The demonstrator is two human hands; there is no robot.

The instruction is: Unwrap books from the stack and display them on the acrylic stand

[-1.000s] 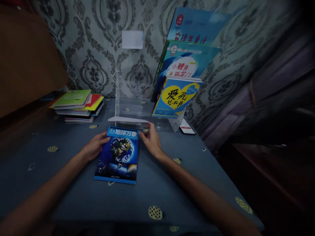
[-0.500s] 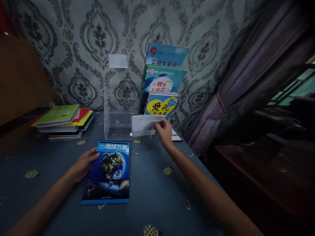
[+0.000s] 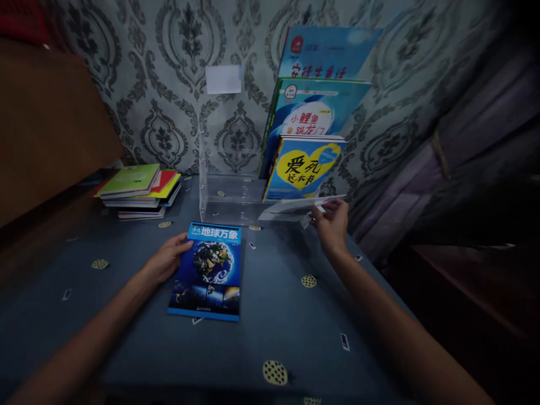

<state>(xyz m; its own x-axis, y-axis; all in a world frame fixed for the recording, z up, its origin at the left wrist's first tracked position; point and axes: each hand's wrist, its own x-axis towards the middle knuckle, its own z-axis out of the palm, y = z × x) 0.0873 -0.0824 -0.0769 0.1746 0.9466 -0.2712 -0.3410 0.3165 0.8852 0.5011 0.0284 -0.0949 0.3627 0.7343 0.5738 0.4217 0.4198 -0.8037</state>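
Note:
My left hand (image 3: 171, 256) is closed on the upper left edge of a blue book (image 3: 215, 261) with a globe on its cover, its thumb on top. The book lies face up on the table. Farther right, my right hand (image 3: 331, 222) pinches a thin white sheet of paper (image 3: 291, 208), tilted nearly edge-on and partly blurred. The sheet is in front of a clear plastic stand (image 3: 203, 185). On the stand's right side, several upright children's books are stepped in height, the front one a blue book with a yellow heart (image 3: 310, 169).
A stack of books (image 3: 135, 188) lies at the back left, near a brown board (image 3: 50, 124). A white label (image 3: 223, 79) shows above the stand's left part. Patterned wallpaper (image 3: 177, 34) is behind, and a tied curtain (image 3: 422, 163) hangs at the right.
The view has shifted, so things appear farther right. The white sheet has turned from facing me to nearly edge-on, uncovering the front book's lower cover. My left hand stays on the globe book.

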